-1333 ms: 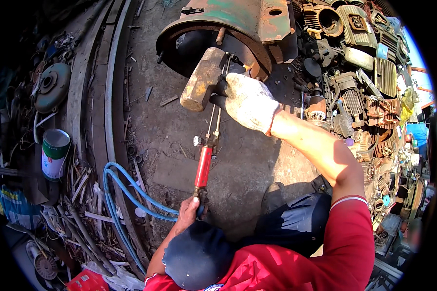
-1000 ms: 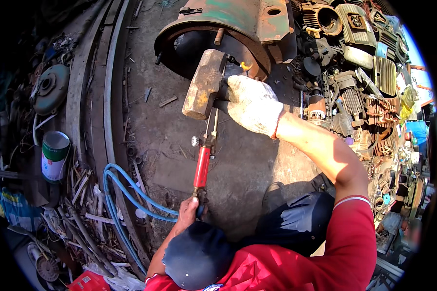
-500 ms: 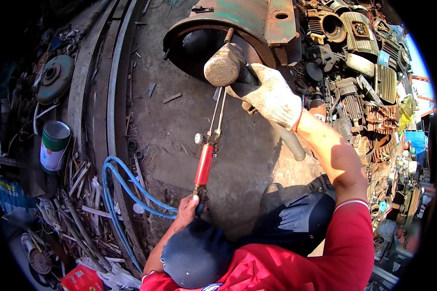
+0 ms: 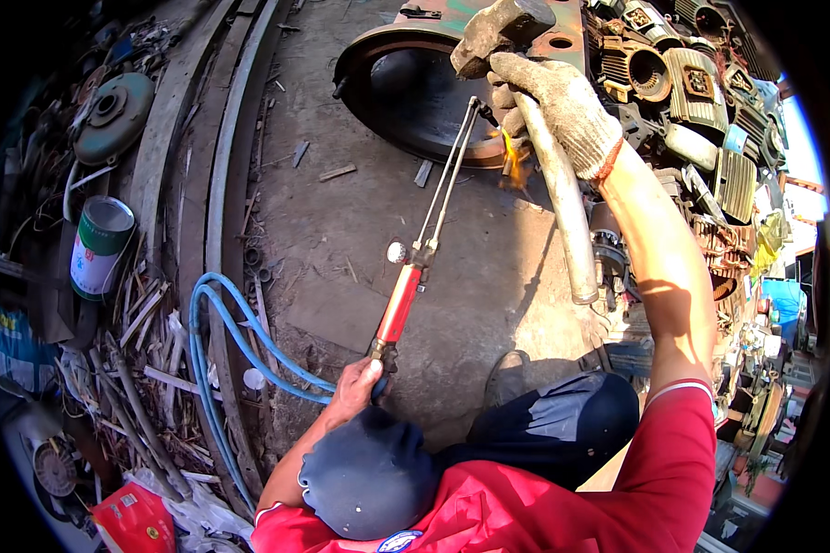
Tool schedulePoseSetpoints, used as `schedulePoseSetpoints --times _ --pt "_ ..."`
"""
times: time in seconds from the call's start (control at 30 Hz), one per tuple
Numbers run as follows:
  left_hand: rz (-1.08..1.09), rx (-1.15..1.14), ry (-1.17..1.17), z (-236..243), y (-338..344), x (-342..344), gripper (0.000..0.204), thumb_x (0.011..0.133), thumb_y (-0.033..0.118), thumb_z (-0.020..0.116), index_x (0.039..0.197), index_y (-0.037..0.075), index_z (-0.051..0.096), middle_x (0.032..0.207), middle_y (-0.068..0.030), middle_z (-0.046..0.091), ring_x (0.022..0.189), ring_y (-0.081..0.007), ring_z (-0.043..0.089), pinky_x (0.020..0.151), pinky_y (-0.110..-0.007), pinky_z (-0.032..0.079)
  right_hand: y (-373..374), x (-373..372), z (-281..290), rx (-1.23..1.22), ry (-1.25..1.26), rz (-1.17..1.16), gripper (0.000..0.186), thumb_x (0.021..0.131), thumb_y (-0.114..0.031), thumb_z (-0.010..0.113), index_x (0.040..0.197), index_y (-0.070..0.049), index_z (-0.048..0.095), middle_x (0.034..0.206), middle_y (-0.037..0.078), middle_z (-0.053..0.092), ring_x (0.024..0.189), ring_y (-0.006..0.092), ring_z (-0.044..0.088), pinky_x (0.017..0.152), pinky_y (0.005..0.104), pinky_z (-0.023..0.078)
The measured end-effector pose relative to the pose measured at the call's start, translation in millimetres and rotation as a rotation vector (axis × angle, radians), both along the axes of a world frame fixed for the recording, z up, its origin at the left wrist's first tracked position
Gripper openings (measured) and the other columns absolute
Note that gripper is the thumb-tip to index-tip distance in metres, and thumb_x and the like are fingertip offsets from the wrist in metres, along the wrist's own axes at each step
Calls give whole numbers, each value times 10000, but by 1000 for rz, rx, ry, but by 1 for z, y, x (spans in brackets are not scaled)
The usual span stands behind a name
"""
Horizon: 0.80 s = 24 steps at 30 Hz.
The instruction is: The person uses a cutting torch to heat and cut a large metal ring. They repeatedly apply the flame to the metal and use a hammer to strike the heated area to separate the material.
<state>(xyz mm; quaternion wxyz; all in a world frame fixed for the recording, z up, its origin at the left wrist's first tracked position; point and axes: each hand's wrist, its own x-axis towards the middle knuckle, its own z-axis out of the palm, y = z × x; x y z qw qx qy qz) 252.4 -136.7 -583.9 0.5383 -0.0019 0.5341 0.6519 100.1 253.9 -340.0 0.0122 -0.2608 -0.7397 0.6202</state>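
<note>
My bare left hand is wrapped round the lower end of a gas torch with a red handle and two thin metal tubes. The torch slants up and to the right, and an orange flame burns by its tip. In a pale knitted glove, my right hand grips a sledgehammer high on its light shaft, just under the block-shaped steel head. The hammer head covers part of a rusty, green-flaked motor housing lying on the ground with its round opening toward me.
Blue hoses loop at the left beside long metal beams. A paint can stands among wood scraps. Used motor parts are heaped along the right. My bent knee is close below.
My right hand has lifted the hammer up and to the right, away from the torch tip. The flame now shows. The torch has barely shifted.
</note>
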Motion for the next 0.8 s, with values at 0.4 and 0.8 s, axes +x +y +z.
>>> schedulePoseSetpoints --times 0.4,0.8 --pt "-33 -22 38 -4 -1 -1 559 1018 558 546 1046 7 633 757 -37 628 628 -108 537 572 -288 429 -17 24 -13 334 -159 92 450 923 -425 736 1031 10 695 738 120 684 595 183 656 577 316 540" --pt "-47 -14 83 8 6 -2 548 1031 553 511 993 19 629 744 -39 626 616 -114 539 570 -293 424 -26 46 -63 1158 -101 440 245 941 -284 659 1067 -74 642 947 126 716 958 342 706 826 436 568"
